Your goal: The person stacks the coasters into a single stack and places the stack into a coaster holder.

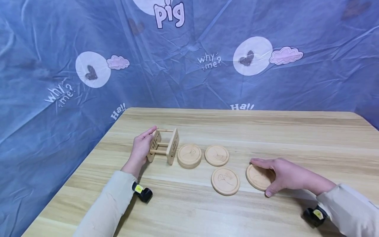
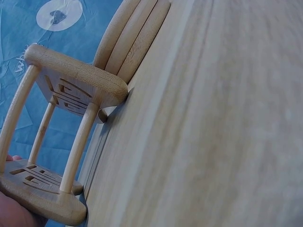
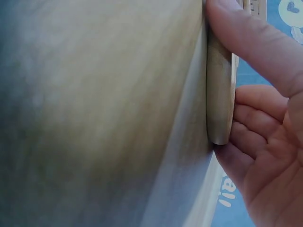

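Pale wooden rack [image 1: 173, 146], built of two cut-out end panels joined by slim round rods [image 1: 164, 144], standing at the left of a light wood-grained table [image 1: 189, 210]. The person's left hand [image 1: 141, 146] lies against the outer face of the rack's left panel, index finger [image 1: 148, 132] extended toward the far upper corner; the left wrist view shows fingertips past the panel's edge, but whether this hand's thumb clamps the panel cannot be told. Just right of the rack sits a stack of three round pale wooden discs [image 1: 189, 155], the uppermost engraved with a fan-shaped leaf; contact between stack and rack cannot be judged. Two single engraved discs lie flat farther right: an upper round wooden disc [image 1: 216, 155], just beside the stack, and a lower round wooden disc [image 1: 225, 181], nearer the person. To their right, the person's right hand [image 1: 285, 174] grips a partly covered round wooden disc [image 1: 259, 179] by its rim, fingers on the far side and thumb [image 1: 273, 189] on the near side. This disc is level, on or barely above the tabletop. Behind the table hangs a creased blue cloth [image 1: 177, 79] printed with white circles, pink clouds and lettering.
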`<state>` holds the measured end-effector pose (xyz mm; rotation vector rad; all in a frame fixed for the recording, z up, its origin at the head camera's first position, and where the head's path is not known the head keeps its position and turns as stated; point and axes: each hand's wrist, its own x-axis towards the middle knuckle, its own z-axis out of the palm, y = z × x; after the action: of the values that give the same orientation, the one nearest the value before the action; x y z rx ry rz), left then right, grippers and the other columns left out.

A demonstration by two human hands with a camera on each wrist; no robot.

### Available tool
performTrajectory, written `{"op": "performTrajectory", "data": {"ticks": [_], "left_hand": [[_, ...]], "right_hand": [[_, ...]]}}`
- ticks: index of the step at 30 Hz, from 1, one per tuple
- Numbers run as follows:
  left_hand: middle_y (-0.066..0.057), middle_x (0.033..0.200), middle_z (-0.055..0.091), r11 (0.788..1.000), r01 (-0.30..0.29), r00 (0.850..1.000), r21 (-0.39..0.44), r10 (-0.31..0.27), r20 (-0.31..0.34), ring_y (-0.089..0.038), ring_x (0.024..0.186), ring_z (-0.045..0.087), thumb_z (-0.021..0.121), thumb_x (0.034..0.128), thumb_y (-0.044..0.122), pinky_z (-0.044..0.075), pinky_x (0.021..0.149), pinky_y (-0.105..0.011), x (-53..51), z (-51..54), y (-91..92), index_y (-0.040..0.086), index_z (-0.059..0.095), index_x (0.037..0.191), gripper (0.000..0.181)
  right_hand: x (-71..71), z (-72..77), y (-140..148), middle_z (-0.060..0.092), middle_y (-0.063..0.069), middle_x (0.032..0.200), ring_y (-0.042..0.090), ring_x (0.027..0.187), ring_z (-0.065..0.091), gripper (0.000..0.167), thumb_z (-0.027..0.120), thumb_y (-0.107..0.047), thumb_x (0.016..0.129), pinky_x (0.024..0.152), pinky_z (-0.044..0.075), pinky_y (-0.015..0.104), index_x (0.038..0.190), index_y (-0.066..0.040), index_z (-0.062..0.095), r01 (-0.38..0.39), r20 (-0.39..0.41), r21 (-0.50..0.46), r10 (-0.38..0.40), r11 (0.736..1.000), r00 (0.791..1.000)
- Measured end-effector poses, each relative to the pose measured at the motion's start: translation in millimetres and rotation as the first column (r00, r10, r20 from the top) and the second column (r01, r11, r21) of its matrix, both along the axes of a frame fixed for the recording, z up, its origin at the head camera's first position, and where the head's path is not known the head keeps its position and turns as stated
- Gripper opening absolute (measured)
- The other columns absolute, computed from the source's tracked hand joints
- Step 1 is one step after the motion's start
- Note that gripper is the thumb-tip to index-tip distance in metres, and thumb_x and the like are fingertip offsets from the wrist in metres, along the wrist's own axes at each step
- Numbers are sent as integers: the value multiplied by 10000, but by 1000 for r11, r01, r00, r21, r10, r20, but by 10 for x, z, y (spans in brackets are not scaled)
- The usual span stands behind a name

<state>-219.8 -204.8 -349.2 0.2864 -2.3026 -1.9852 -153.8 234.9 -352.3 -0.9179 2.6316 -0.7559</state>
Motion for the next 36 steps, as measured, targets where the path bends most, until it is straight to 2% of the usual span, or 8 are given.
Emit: {"op": "performTrajectory", "data": {"ticks": [2,7,9,13,20,28,36], "left_hand": [[6,1438,406,1000,-4,1000,1,4,4,-174,1358,304,427,951,126,256,1123,-302,1,1,-1,116,506,1326,384],[8,1441,402,1000,-11,1000,5,11,2,-171,1358,306,432,947,127,260,1122,-297,8,5,-2,118,503,1327,387],[11,1441,403,1000,-11,1000,2,11,1,-170,1358,306,431,947,128,261,1121,-296,10,7,-2,119,502,1329,388],[14,1436,411,1000,-13,1000,-2,13,6,-166,1356,307,431,950,129,259,1121,-295,19,10,-3,121,505,1328,385],[6,1434,413,1000,-8,1000,1,8,6,-174,1359,305,435,951,127,254,1124,-300,25,22,-10,111,504,1326,382],[0,1437,408,1000,2,1000,4,-2,1,-177,1362,299,434,954,129,250,1126,-301,12,3,-13,100,499,1328,381],[1,1427,423,1000,-1,1000,-11,1,-7,-174,1358,305,427,954,127,250,1125,-300,-12,0,-5,101,507,1322,378]], "right_hand": [[-7,0,-7,448,262,1350,402,1214,426,1061,764,-571,517,963,327,106,1338,24,449,7,-5,5,-7,1000,1000],[-20,27,-30,503,240,1308,367,1182,472,1016,798,-522,501,968,434,333,1309,13,492,25,-23,28,-24,999,999],[-22,39,-40,518,235,1296,363,1172,485,1002,804,-510,499,950,436,431,1300,11,502,31,-25,32,-30,999,999],[-24,59,-63,505,253,1300,397,1182,478,1001,811,-497,503,951,397,529,1301,18,497,47,6,17,-47,999,999],[-51,94,-92,525,247,1283,357,1133,523,987,822,-469,507,937,428,500,1286,45,500,65,-17,4,-65,998,998],[-95,139,-138,519,262,1280,408,1176,487,988,827,-471,514,966,387,536,1282,57,499,92,-22,7,-92,996,996],[-136,165,-228,546,244,1260,354,1139,524,965,833,-460,522,936,435,506,1270,58,512,70,-37,12,-69,997,997]]}}
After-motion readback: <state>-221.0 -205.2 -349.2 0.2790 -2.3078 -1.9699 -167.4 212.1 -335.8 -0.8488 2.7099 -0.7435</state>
